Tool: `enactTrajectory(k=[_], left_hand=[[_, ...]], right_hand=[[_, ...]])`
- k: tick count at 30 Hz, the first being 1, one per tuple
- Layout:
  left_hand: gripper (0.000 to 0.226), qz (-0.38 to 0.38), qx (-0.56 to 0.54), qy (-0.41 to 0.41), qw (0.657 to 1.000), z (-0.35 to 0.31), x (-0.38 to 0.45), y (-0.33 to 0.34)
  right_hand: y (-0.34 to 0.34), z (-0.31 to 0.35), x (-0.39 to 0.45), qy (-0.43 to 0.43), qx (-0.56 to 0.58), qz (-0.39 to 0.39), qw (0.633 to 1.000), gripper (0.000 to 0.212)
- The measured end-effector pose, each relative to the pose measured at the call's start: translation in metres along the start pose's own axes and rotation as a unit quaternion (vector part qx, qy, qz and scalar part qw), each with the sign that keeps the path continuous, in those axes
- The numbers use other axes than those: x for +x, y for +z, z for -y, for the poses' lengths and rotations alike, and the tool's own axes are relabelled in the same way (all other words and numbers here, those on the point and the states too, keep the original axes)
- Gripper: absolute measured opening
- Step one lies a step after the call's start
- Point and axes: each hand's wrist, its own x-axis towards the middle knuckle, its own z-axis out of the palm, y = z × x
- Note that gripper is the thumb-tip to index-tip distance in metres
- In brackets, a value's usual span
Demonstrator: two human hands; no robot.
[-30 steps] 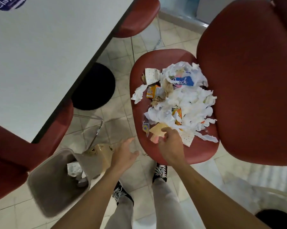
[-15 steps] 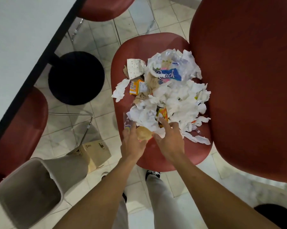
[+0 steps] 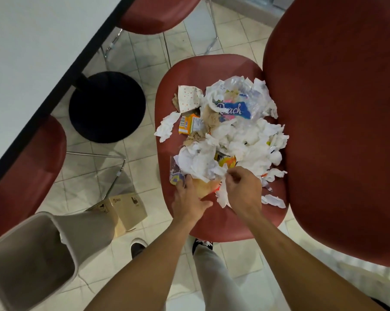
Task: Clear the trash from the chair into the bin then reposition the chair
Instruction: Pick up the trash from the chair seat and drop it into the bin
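A pale tiled floor (image 3: pixel 144 66) runs under a white table (image 3: pixel 32 52) and several red chairs. The chair (image 3: pixel 212 70) in question carries the trash (image 3: pixel 239 140) heaped over the middle and back of its seat, right up against its backrest.

The heap looks feather-light and soft: mostly crumpled white tissue, with thin crinkly plastic and a few small cartons. It should compress readily, so a broad two-handed scoop from the seat's front edge seems the best hold; loose scraps at the heap's fringe will likely slip free. Nothing looks fragile.

The right hand (image 3: pixel 243 189) has its fingers curled, pinching tissue at the heap's near edge. The left hand (image 3: pixel 189 200) lies just beside it, fingers extended under a tan paper scrap (image 3: pixel 206 187); whether they clamp it I cannot tell.

A blue wrapper (image 3: pixel 233 110) at the heap's back reads something like "Peach"; an orange carton (image 3: pixel 189 124) left of the heap bears small unreadable print.

The bin (image 3: pixel 30 254) stands on the floor, well left of the chair's front, with a cardboard box (image 3: pixel 124 209) between them.
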Motion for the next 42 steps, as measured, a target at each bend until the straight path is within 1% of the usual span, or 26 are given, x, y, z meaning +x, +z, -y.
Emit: enactTrajectory(k=[1,4,5,6,9,12,15,16,19,22,26,28,31,33,38,42], left_hand=[[0.089,-0.018,0.001,0.008,1.000,-0.001,0.000,0.003],[0.031,-0.074,0.001,0.039,0.996,-0.005,-0.001,0.002],[0.020,-0.084,0.008,0.044,0.995,-0.005,-0.004,-0.001],[0.016,-0.090,0.014,0.046,0.995,-0.004,-0.007,-0.004],[0.018,-0.094,0.014,0.061,0.994,-0.002,-0.017,-0.019],[0.023,-0.090,-0.001,0.115,0.989,-0.003,-0.033,-0.035],[0.014,-0.091,-0.065,0.146,0.983,-0.006,-0.046,-0.053],[0.012,-0.089,-0.090,0.150,0.980,-0.008,-0.051,-0.060],[0.015,-0.088,-0.143,0.151,0.974,-0.015,-0.064,-0.088],[0.015,-0.108,-0.144,0.156,0.971,-0.015,-0.078,-0.117],[0.010,-0.107,-0.162,0.161,0.968,-0.003,-0.092,-0.147],[0.009,-0.106,-0.176,0.159,0.966,0.008,-0.100,-0.161],[0.019,-0.118,-0.194,0.150,0.962,0.027,-0.111,-0.180],[0.022,-0.123,-0.224,0.145,0.956,0.048,-0.117,-0.191],[0.013,-0.134,-0.282,0.155,0.937,0.103,-0.131,-0.212],[0.009,-0.157,-0.298,0.144,0.930,0.148,-0.144,-0.228]], right_hand=[[-0.002,-0.002,-0.001,-0.006,0.015,-0.011,1.000,0.011],[-0.005,-0.007,-0.002,-0.025,0.036,-0.024,0.999,0.007],[-0.005,-0.008,-0.003,-0.027,0.041,-0.024,0.999,0.008],[-0.006,-0.008,-0.004,-0.026,0.046,-0.026,0.998,0.008],[-0.008,-0.001,-0.008,-0.030,0.066,-0.037,0.997,0.010],[-0.014,0.014,-0.011,-0.041,0.076,-0.058,0.995,0.010],[-0.024,0.036,-0.012,-0.052,0.085,-0.077,0.992,0.009],[-0.029,0.044,-0.014,-0.060,0.086,-0.084,0.991,0.009],[-0.046,0.074,-0.019,-0.081,0.095,-0.095,0.988,0.009],[-0.058,0.101,-0.028,-0.096,0.103,-0.091,0.986,0.010],[-0.060,0.128,-0.047,-0.113,0.103,-0.081,0.985,0.011],[-0.054,0.141,-0.060,-0.123,0.106,-0.071,0.984,0.010],[-0.042,0.157,-0.078,-0.138,0.102,-0.063,0.983,0.010],[-0.032,0.170,-0.094,-0.151,0.100,-0.063,0.982,0.010],[-0.008,0.203,-0.128,-0.177,0.093,-0.069,0.977,0.010],[0.019,0.223,-0.147,-0.203,0.087,-0.040,0.975,0.009]])
